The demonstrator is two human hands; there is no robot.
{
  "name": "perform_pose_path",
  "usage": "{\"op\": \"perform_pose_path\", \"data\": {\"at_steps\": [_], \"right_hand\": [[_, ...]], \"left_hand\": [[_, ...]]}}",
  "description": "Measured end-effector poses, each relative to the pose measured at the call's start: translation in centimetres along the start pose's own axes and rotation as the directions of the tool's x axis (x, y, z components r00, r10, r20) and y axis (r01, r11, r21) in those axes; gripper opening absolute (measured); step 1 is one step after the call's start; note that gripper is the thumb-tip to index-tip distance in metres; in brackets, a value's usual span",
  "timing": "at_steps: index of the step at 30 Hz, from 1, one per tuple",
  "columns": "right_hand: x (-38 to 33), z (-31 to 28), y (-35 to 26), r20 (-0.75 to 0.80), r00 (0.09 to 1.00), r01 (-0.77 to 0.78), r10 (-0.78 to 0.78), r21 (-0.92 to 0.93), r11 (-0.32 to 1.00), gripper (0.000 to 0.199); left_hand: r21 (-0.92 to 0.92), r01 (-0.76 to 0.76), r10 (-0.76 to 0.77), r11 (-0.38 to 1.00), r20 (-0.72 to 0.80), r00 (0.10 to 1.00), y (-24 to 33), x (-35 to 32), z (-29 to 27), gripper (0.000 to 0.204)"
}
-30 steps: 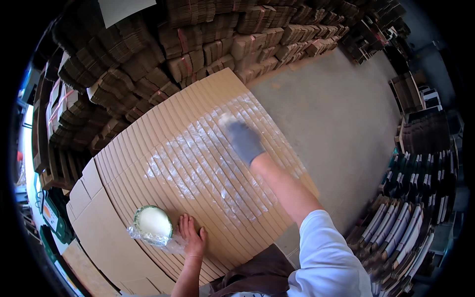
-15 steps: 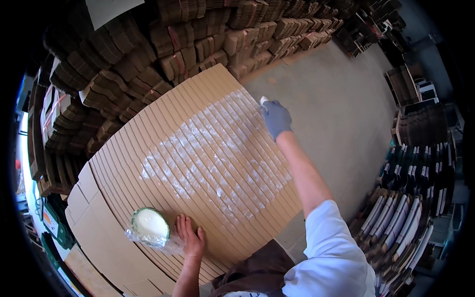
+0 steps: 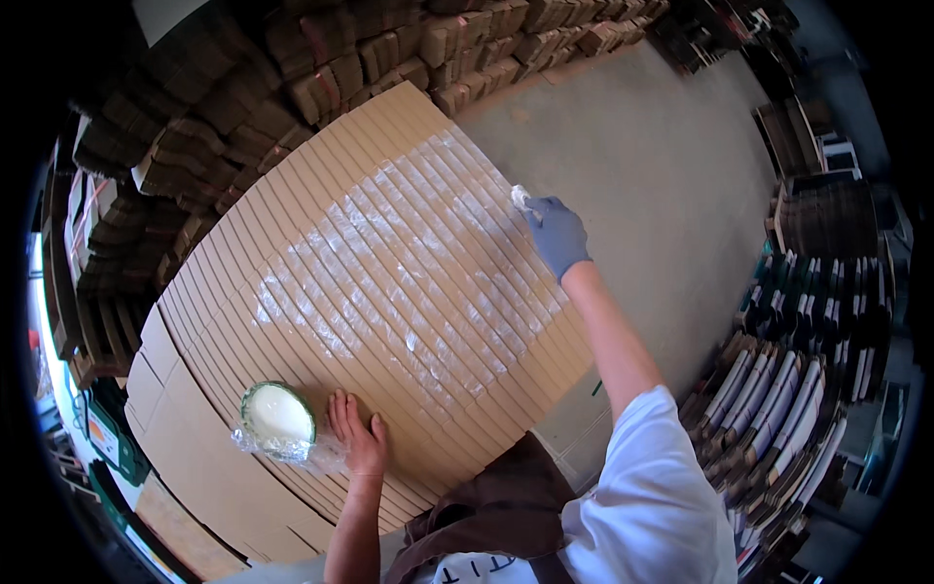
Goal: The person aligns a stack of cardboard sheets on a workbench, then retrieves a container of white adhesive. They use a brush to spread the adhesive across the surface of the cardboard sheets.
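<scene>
Overlapping brown cardboard sheets (image 3: 321, 185) lie fanned out in front of me, their edges forming narrow strips. White, wet-looking glue-like smears (image 3: 389, 263) cover the middle and right strips. My right hand (image 3: 558, 237), in a grey-blue glove, is closed around a small white-coated tool (image 3: 520, 198) at the sheets' right edge; its kind is mostly hidden by the fingers. Bare and flat, my left hand (image 3: 356, 435) rests on the cardboard with its fingers stretched. Beside it sits a green-rimmed tub (image 3: 278, 420) of white liquid, with clear plastic film (image 3: 316, 454) around its near side.
Bundled cardboard stacks (image 3: 321, 90) rise along the far and left sides. To the right, beyond the grey floor (image 3: 642, 165), stand rows of stacked panels (image 3: 759, 409). A plain larger cardboard sheet (image 3: 199, 453) lies at the left end of the fanned ones.
My right hand has come nearer to me along the right edge of the sheets with the white-coated tool. The whole view has shifted slightly. My left hand stays beside the tub.
</scene>
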State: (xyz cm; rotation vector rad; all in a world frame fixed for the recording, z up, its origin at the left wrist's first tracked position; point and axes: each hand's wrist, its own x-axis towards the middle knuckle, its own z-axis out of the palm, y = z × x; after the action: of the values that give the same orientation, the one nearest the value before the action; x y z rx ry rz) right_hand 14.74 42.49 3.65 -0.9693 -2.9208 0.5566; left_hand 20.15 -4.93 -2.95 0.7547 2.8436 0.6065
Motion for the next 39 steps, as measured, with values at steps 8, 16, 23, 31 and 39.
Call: {"op": "perform_pose_path", "data": {"at_steps": [8, 16, 23, 31, 39], "right_hand": [[-4.6, 0.1, -2.0, 0.258, 0.964, -0.068, 0.058, 0.028, 0.997, 0.02], [-11.3, 3.0, -0.2, 0.071, 0.988, 0.129, -0.136, 0.096, 0.987, 0.019], [-12.6, 2.3, 2.6, -0.03, 0.999, -0.016, 0.021, 0.166, 0.986, 0.021], [-16.6, 2.6, 3.7, 0.017, 0.995, 0.092, -0.094, 0.113, 0.989, 0.019], [-17.4, 2.1, 6.3, 0.053, 0.991, 0.117, -0.12, 0.055, 0.992, 0.019]], "left_hand": [[-0.019, 0.031, -0.031, 0.999, 0.024, 0.999, 0.5, 0.2, -0.4, 0.059], [0.0, 0.008, -0.008, 1.0, -0.018, 1.0, 0.6, 0.7, 0.4, 0.059], [0.031, -0.053, 0.056, 0.998, -0.085, 0.995, -0.2, 0.3, 0.6, 0.057], [0.054, -0.042, 0.045, 0.998, -0.055, 0.997, 0.2, 0.6, 0.2, 0.056], [0.044, -0.039, 0.041, 0.998, -0.053, 0.998, 0.3, 0.5, 0.2, 0.057]]}}
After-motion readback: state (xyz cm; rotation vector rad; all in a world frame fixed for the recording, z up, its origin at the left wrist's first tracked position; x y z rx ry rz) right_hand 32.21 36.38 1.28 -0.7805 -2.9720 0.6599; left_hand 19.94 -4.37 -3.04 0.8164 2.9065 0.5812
